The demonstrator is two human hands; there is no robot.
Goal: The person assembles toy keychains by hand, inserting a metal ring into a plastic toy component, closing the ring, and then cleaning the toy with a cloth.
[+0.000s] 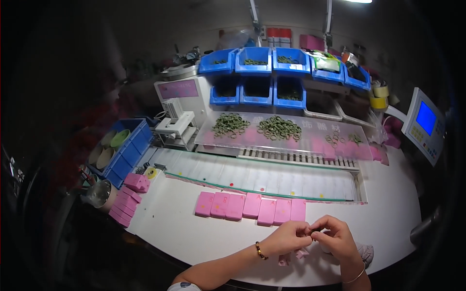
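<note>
My left hand (292, 236) and my right hand (338, 237) meet at the fingertips over the front right of the white table. Both are closed in a pinch around a small dark piece (314, 233); fingers cover most of it, so its kind is unclear. Crumpled pink scraps (284, 260) lie just below my left hand. A grey-white patterned bundle (366, 254) rests beside my right wrist. Beyond the hands runs a row of flat pink blocks (235, 207). Farther back, a clear sloping sheet (310, 127) carries heaps of small green rings (279, 129).
A white slotted panel (252, 177) is set in the table. Blue bins (253, 60) stand at the back. At the left are stacked pink blocks (125, 207), a blue crate (127, 155) with bowls and a white machine (177, 127). A lit display (426, 121) stands right.
</note>
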